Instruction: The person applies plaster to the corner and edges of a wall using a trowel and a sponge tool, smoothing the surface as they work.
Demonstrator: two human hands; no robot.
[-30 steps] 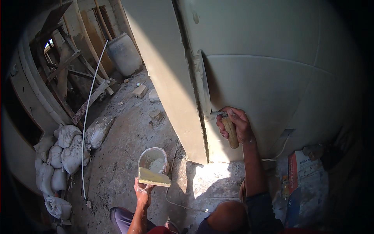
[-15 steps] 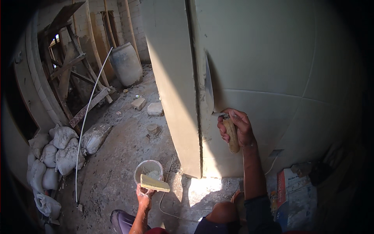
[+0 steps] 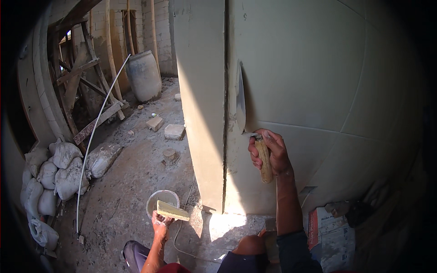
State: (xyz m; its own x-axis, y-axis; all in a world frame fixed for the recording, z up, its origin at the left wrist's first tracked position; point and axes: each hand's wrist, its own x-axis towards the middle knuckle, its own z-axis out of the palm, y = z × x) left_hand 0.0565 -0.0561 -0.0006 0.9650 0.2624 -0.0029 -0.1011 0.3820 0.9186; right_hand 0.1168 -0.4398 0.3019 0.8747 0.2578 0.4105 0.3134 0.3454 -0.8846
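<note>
Strong daylight falls on the dusty floor (image 3: 136, 182) to the left of the pillar (image 3: 202, 104), and a very bright, almost washed-out patch lies at the foot of the pillar. The side of the pillar has one sunlit stripe; the tiled wall (image 3: 318, 82) to the right of the pillar is in soft, even shade. The picture is sharp near the pillar. Far from it, the rim goes dark, and straight edges bend there.

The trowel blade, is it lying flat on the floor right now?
No, the trowel blade stands upright against the wall, held by the right hand on its wooden handle.
</note>
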